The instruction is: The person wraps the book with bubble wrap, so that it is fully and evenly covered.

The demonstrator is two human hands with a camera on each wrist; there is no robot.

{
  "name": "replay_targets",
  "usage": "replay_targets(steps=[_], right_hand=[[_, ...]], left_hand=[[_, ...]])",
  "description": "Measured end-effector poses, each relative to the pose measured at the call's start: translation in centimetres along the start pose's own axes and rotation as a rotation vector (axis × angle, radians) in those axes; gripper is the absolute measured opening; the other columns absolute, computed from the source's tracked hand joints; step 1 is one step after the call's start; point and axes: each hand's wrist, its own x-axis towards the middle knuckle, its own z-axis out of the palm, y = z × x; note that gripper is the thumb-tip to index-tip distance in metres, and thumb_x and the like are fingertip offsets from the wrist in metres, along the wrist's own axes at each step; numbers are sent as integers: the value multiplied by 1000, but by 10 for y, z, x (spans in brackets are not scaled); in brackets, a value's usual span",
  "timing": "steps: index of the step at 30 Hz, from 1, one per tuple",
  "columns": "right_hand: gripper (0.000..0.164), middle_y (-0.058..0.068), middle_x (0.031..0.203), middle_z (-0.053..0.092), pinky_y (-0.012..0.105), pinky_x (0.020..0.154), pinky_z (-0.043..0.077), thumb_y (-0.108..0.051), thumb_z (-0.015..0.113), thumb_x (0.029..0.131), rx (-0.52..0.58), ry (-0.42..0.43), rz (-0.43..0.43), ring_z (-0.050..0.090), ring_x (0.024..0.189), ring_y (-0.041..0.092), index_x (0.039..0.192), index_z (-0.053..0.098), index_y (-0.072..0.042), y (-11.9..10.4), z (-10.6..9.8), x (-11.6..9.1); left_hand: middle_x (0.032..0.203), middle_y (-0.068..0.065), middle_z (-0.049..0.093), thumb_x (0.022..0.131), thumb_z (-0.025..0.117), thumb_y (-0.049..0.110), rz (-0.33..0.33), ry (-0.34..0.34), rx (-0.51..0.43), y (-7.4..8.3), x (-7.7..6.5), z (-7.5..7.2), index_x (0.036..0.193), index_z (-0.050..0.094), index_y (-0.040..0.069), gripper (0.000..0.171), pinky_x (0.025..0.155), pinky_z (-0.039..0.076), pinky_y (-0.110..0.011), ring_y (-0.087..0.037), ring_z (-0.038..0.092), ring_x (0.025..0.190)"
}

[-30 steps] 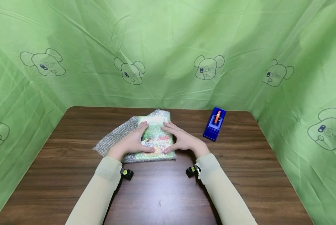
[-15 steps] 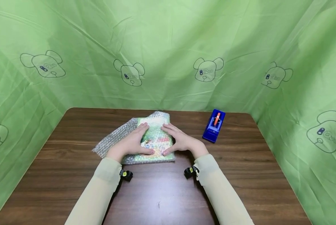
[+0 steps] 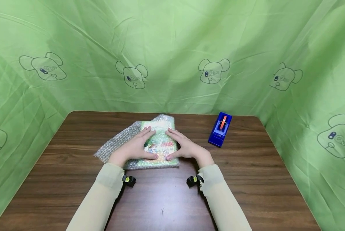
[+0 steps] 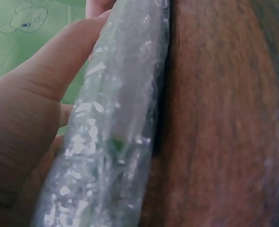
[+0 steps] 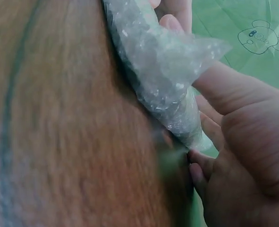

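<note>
Flat wrapped item under both hands; loose wrap is the likely weak point.
The flat green printed rectangular item [image 3: 161, 145] lies in clear bubble wrap [image 3: 117, 143] at the far centre of the dark brown wooden table [image 3: 247, 183]. Left hand [image 3: 135, 146] and right hand [image 3: 189, 147] rest on its left and right sides, fingers spread, not clamped. Judged risk: the left flap or the free corner on the right could spring up if pressure eases, no fastening being visible; uneven pushing could skew the item. Count: printed item 1; hands 2; blue plastic tape dispenser with orange centre [image 3: 218, 134], far right, 1; small black wrist cameras [image 3: 129, 181] 2; wrap sheets, cannot tell.
</note>
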Motion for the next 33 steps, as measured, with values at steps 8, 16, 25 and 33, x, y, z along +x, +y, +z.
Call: replay_targets(steps=[8,16,25,33], right_hand=[[108,-5,185,5,71,131,12,-53,85,94,-83,2,-55,1,170,31,177,22,-26,6,3,-7],[102,-5,185,2,73,130,11,-59,79,96,-143,-8,-67,-1,170,34,177,23,-30,4,4,-7],[103,-6,185,4,72,131,11,-60,80,95,-137,4,-61,1,169,34,176,26,-30,4,5,-6],[102,-4,185,6,75,129,9,-56,83,94,-104,25,-69,1,169,35,175,29,-28,3,6,-7]], left_hand=[[183,-14,9,79,85,77,8,-1,-26,-1,0,1,175,28,15,128,131,20,-64,-38,10,168],[183,-15,9,80,83,78,20,11,-27,-5,-1,1,175,27,15,127,131,20,-65,-38,9,168],[183,-14,14,81,86,73,32,35,-44,-10,-3,-2,173,34,16,121,128,24,-71,-44,19,166],[174,-21,36,96,80,57,52,102,-88,-27,-12,-20,167,43,6,95,129,29,-66,-45,34,160]])
